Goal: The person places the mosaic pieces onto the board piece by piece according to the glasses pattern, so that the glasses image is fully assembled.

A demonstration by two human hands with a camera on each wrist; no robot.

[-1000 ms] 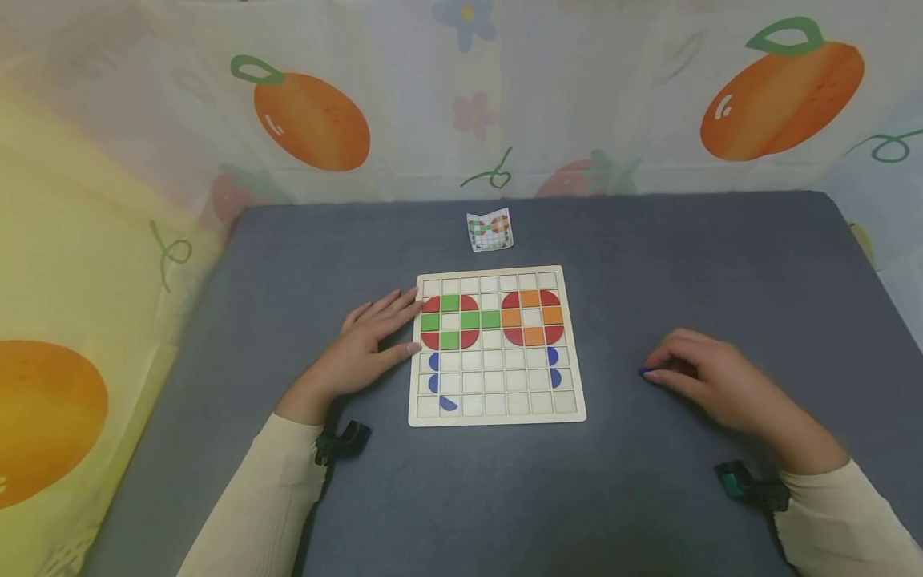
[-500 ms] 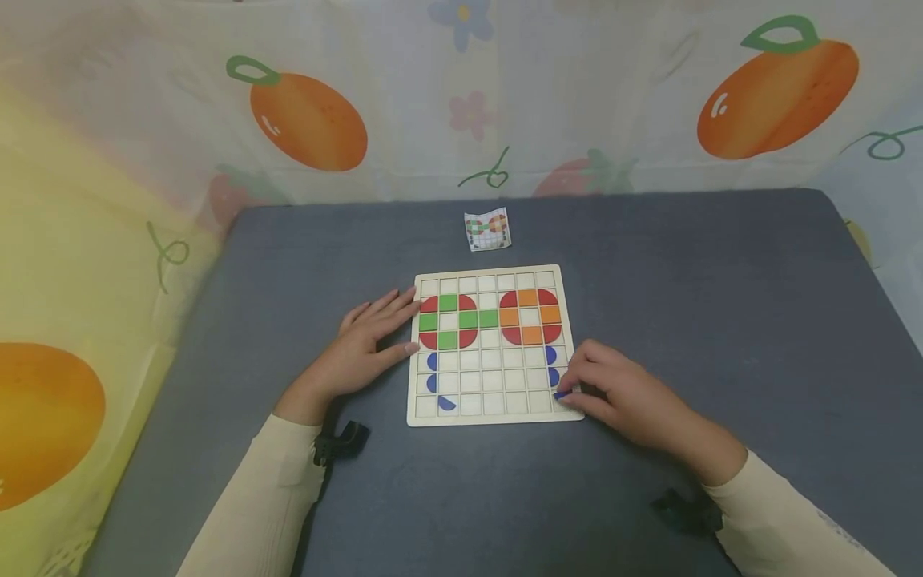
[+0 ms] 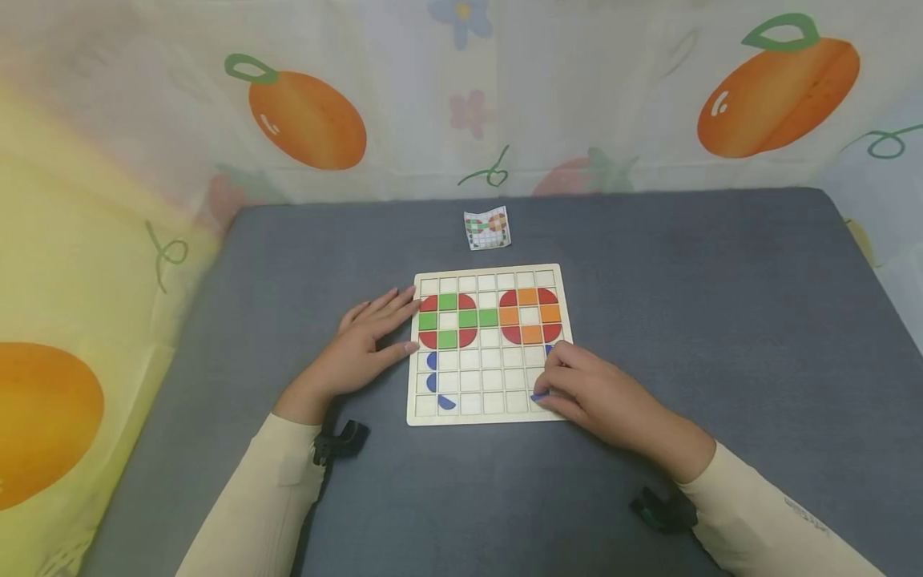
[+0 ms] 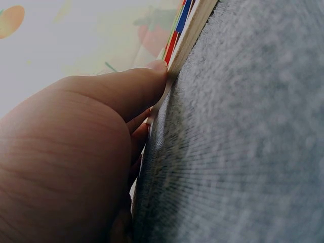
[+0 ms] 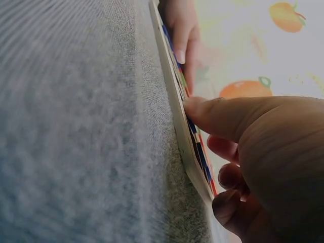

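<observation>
A square wooden grid board [image 3: 497, 421] lies on the table, set with red, green, orange and blue flat pieces. My right hand [image 3: 606, 393] pinches a blue half-round piece [image 3: 538, 397] over the bottom row, near the right corner; its fingers cover part of the blue pieces in the right column. My left hand [image 3: 364, 344] rests at the board's left edge, fingers straight, thumb [image 4: 147, 81] touching the rim. Blue half-rounds [image 3: 432, 382] line the left column, and another blue piece [image 3: 446, 402] sits in the bottom row.
A small printed card [image 3: 487, 228] with a coloured grid pattern lies behind the board. The dark grey table [image 3: 324, 248] surrounds it. A curtain with fruit prints [image 3: 411, 96] hangs along the far edge.
From the bare table at the right, my right hand has moved left, carrying the blue half-round piece over the board's bottom row. My left hand has stayed at the edge.
</observation>
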